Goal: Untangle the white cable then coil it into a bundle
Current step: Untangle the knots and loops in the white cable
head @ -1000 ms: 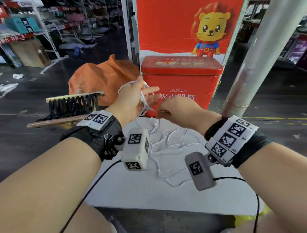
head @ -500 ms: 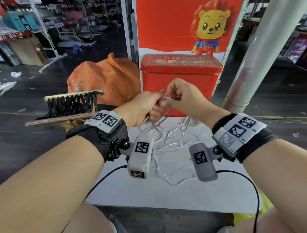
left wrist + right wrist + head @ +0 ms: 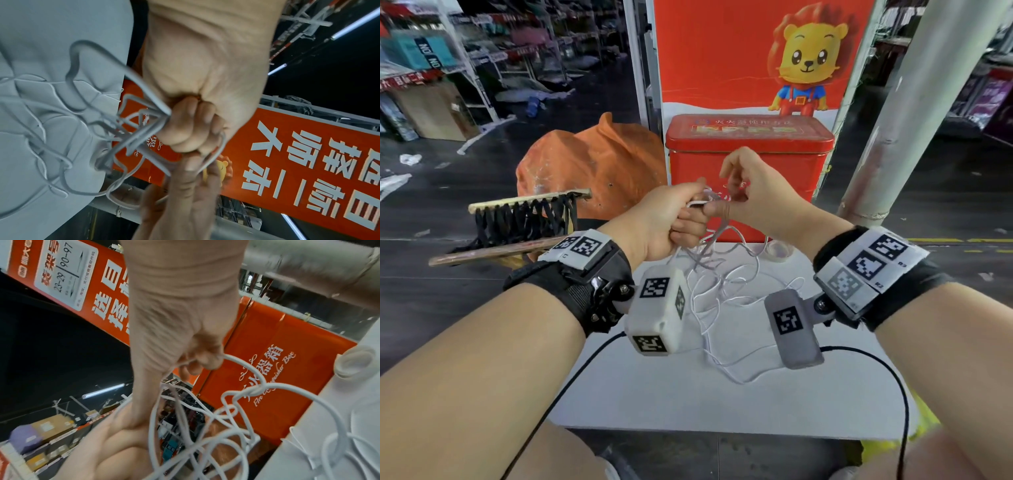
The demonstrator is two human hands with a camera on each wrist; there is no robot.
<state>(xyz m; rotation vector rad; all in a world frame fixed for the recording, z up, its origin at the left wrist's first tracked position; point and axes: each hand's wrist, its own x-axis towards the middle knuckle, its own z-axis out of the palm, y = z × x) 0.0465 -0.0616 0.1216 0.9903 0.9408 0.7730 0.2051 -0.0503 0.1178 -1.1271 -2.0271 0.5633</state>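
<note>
Left hand (image 3: 666, 222) fist clamps gathered white cable (image 3: 726, 301); only the right wrist view shows right hand (image 3: 185, 340) fingers pinching a strand above the desk (image 3: 688, 394).

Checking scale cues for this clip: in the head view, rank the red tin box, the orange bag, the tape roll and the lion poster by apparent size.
1. lion poster
2. red tin box and orange bag: look alike, not ranked
3. tape roll, clearly smallest, though it stands nearest the camera

red tin (image 3: 748, 171) behind hands, pole (image 3: 914, 113) right
</note>
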